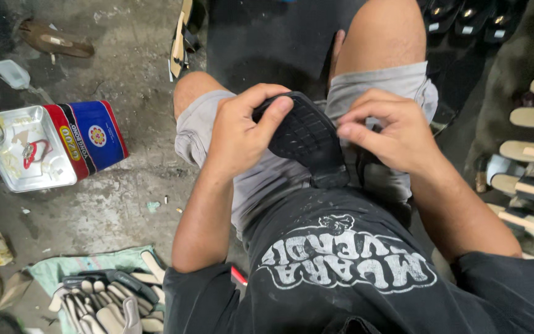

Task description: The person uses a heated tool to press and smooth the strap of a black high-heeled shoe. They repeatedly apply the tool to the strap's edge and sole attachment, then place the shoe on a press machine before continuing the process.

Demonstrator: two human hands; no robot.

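A black shoe (307,137) lies sole-up on my lap, its patterned rubber sole facing me and the heel toward my belly. My left hand (242,130) grips the toe end, thumb pressed on the sole's edge. My right hand (390,130) holds the shoe's right side, fingers curled at the rim near the toe. I am sitting in grey shorts and a black printed shirt.
On the concrete floor to the left lies an open metal tin (23,154) with a red and blue side. Several shoe soles are piled on a green cloth (103,297) at bottom left. Rows of pale insoles (526,151) line the right edge. A brown shoe piece (54,40) lies top left.
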